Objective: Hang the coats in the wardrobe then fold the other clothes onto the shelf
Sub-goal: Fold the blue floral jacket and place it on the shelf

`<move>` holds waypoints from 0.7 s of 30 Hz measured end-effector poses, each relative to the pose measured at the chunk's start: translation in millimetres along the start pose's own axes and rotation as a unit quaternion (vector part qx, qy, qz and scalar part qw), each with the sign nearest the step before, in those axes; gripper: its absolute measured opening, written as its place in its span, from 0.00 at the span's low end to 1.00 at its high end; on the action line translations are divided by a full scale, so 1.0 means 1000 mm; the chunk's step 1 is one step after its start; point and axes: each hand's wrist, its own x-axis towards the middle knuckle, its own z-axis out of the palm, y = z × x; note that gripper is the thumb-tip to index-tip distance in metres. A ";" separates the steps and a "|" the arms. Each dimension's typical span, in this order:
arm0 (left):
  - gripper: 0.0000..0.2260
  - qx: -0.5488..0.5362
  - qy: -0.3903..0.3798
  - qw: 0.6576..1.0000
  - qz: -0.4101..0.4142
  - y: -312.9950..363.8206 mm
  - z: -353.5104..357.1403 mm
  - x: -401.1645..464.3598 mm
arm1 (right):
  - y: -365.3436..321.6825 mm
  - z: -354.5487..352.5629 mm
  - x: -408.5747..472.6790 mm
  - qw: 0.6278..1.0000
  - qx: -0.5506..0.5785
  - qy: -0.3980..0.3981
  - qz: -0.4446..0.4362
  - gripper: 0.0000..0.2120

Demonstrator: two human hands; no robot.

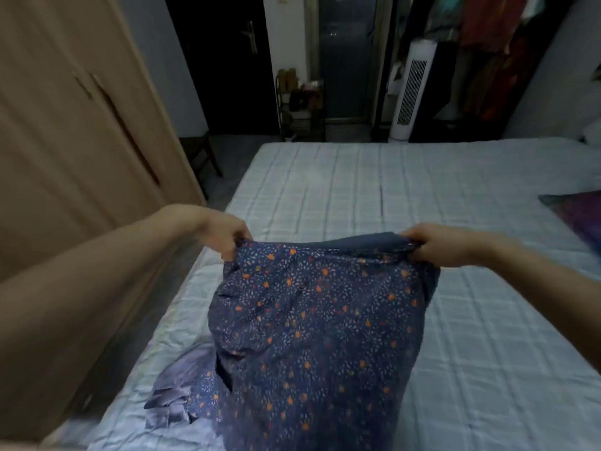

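Observation:
A dark blue garment with an orange and white floral print (312,333) is held up over the bed (357,190), its lower part trailing on the sheet. My left hand (224,234) grips its top left corner. My right hand (435,244) grips its top right corner, and the cloth is stretched between them. A paler lilac piece of fabric (175,392) lies crumpled under the garment's lower left. The brown wooden wardrobe (74,131) stands at the left with its doors closed.
A purple patterned cloth (579,216) lies at the bed's right edge. Beyond the bed are a white tower fan (410,89), a small shoe rack (302,105), a dark door (227,60) and an open rail of hanging clothes (494,43). A narrow floor strip separates bed and wardrobe.

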 end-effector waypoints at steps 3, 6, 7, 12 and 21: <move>0.14 -0.021 -0.021 0.999 -0.017 -0.004 -0.042 0.006 | -0.007 -0.038 0.004 0.986 0.111 -0.101 0.072 0.11; 0.12 0.023 -0.021 0.998 -0.057 -0.005 -0.078 0.019 | -0.013 -0.076 0.015 0.951 0.191 -0.198 0.141 0.12; 0.11 0.040 -0.020 0.997 -0.067 -0.006 -0.087 0.026 | -0.014 -0.085 0.019 0.941 0.189 -0.237 0.151 0.13; 0.05 0.213 0.176 0.956 -0.096 -0.022 -0.111 0.085 | 0.004 -0.097 0.076 0.986 0.005 -0.079 0.147 0.14; 0.13 -0.329 0.198 0.903 -0.190 -0.010 -0.154 0.208 | 0.066 -0.125 0.198 0.908 -0.208 0.262 0.253 0.09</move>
